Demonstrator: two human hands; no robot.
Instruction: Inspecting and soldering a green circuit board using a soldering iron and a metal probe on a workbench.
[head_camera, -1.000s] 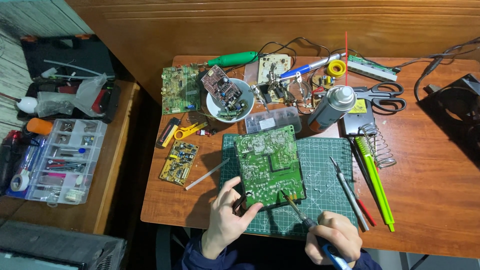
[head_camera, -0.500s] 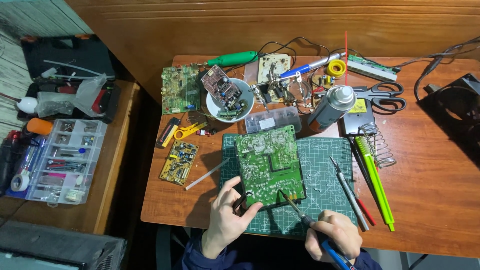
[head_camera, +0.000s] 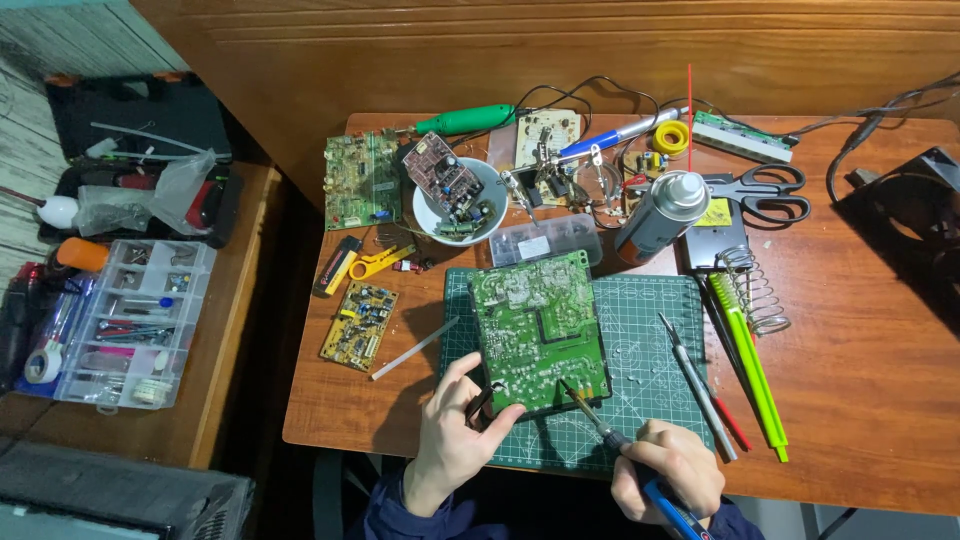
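Our small electronics repair bench

We work at a wooden table (head_camera: 850, 400) strewn with circuit boards (head_camera: 362, 180), a green cutting mat (head_camera: 650, 330), a soldering iron stand (head_camera: 750, 285), scissors (head_camera: 765, 195) and a spray can (head_camera: 660, 215); a parts organiser (head_camera: 130, 320) sits beside it.

Glossy green circuit board (head_camera: 540, 335) on matt rubbery mat (head_camera: 650, 330), wooden table (head_camera: 870, 380).

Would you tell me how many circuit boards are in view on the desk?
5: large green board on the cutting mat, yellow board at left, green board top left, one in the white bowl, one behind. Others may hide in clutter.
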